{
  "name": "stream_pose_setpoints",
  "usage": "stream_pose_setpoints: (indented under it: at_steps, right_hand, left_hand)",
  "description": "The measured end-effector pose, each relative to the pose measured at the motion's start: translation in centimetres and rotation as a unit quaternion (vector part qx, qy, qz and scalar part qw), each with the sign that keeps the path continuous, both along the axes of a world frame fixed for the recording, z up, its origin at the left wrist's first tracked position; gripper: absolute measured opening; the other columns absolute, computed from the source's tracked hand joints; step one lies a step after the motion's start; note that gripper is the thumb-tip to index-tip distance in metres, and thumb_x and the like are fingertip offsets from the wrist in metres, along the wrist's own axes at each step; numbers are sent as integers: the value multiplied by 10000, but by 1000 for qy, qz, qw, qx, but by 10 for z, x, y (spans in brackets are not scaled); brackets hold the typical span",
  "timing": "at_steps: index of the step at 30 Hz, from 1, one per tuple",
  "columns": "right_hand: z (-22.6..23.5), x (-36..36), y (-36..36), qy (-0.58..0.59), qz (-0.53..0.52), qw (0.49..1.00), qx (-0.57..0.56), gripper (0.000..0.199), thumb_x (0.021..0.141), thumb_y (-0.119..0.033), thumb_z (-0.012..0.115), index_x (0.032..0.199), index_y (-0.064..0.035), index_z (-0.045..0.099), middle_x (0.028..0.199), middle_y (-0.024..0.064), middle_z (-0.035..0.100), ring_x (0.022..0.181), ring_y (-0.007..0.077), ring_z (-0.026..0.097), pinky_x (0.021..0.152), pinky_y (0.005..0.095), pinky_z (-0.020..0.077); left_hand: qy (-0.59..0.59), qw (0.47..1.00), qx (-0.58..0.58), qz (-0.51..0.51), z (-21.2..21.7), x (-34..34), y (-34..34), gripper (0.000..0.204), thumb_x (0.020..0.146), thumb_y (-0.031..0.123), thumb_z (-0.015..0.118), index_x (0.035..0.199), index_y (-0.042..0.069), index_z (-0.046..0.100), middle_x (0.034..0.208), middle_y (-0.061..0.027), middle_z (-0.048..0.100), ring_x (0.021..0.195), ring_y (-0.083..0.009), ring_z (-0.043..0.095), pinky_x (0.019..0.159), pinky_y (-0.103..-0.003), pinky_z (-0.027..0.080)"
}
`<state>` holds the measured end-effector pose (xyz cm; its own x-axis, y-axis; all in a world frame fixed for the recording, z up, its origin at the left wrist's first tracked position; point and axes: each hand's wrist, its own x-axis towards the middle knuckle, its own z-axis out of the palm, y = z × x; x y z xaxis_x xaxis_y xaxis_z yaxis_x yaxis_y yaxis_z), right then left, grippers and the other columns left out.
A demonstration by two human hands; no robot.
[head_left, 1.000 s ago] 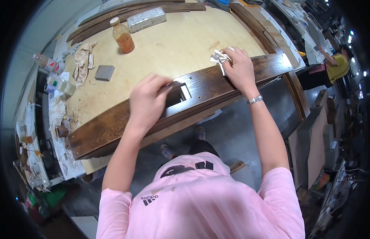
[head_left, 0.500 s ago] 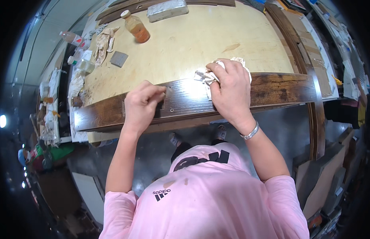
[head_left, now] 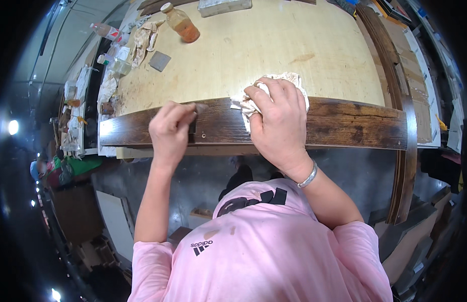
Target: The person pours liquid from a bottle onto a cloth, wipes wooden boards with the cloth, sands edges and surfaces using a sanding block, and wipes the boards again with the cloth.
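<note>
At the far left lay a clear bottle with a red label (head_left: 106, 32), and just nearer the person a bottle with a green cap (head_left: 114, 64), both at the side of the pale table (head_left: 273, 50). The dark wooden board (head_left: 354, 121) began near them and ran along the table's near edge, crossing the view nearly level. A crumpled, stained rag (head_left: 144, 43) lay beyond the board, with a flat grey pad (head_left: 160, 61) beside it. The left hand (head_left: 169, 132) was over the board, thumb and fingers pinched together on a small piece (head_left: 200, 107), too blurred to tell what it was. Farther back, a glass jar (head_left: 181, 24) holding orange liquid stood apart from the board. A dark slot (head_left: 192, 126) showed next to the left hand, and a small round hole (head_left: 203, 136) just right of it. A silvery block (head_left: 224, 6) sat at the back. Right of the middle, a stained white cloth (head_left: 249, 103) was bunched on the board, the right hand (head_left: 281, 118) clamped over it with bent fingers, a bracelet (head_left: 309, 175) around the wrist. The board's right end lay across a second dark board (head_left: 402, 186)
</note>
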<state>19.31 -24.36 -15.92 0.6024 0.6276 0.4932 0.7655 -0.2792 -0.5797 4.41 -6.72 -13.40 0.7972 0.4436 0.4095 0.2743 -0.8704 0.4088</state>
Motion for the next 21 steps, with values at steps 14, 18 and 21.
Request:
stream_pose_setpoints:
  at_steps: [14, 18, 21]
  right_hand:
    - [-2, 1, 0, -31, 16, 999, 12, 314, 718, -86, 672, 1030, -60, 698, 1174, 128, 618, 1163, 317, 525, 1012, 455, 387]
    - [-1, 0, 0, -34, 17, 999, 5, 314, 719, -89, 673, 1031, -60, 698, 1176, 129, 617, 1165, 319, 524, 1022, 455, 388]
    - [0, -1, 0, -33, 17, 999, 13, 334, 737, -41, 591, 1054, -61, 695, 1184, 128, 627, 1140, 331, 548, 999, 459, 415]
  left_hand:
    - [-6, 998, -62, 13, 5, -29, -15, 163, 789, -134, 696, 932, -55, 707, 770, -95, 615, 696, -171, 605, 637, -269, 466]
    - [7, 999, -49, -10, 6, -37, -27, 159, 786, -132, 693, 918, -45, 706, 769, -101, 593, 685, -193, 605, 618, -292, 469]
    - [9, 999, -34, 21, 7, -35, -26, 157, 769, -115, 703, 901, -31, 701, 766, -106, 567, 662, -226, 592, 604, -321, 466]
